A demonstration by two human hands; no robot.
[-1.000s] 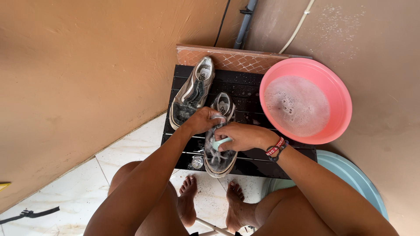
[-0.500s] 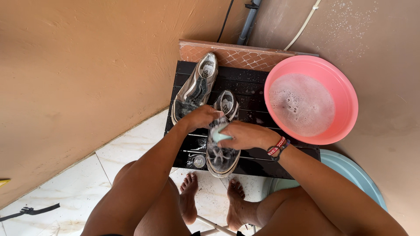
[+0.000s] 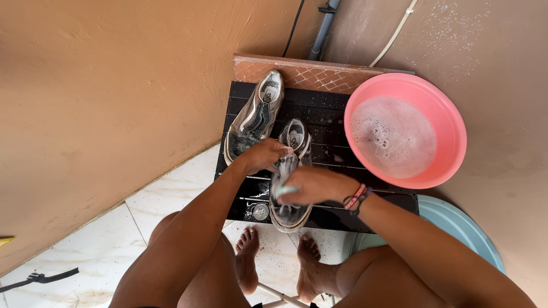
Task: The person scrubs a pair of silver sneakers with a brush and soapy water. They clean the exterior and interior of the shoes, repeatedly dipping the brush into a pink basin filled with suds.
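A wet grey sneaker (image 3: 292,171) lies on a black slatted platform (image 3: 331,114), toe toward me. My left hand (image 3: 264,155) grips its side near the laces. My right hand (image 3: 315,185) is closed on a pale green brush (image 3: 285,190), pressed on the soapy upper of that shoe. The brush is mostly hidden under my fingers. A second grey sneaker (image 3: 255,117) lies beside it to the left, apart from both hands.
A pink basin (image 3: 451,122) of soapy water sits at the right of the platform. A light blue basin (image 3: 456,228) shows below it. Tan walls close in left and behind, with a pipe (image 3: 323,28). My bare feet (image 3: 248,254) rest on white tile.
My right hand with the brush has slid down the sneaker toward its toe. The left hand keeps its hold. The view has shifted slightly.
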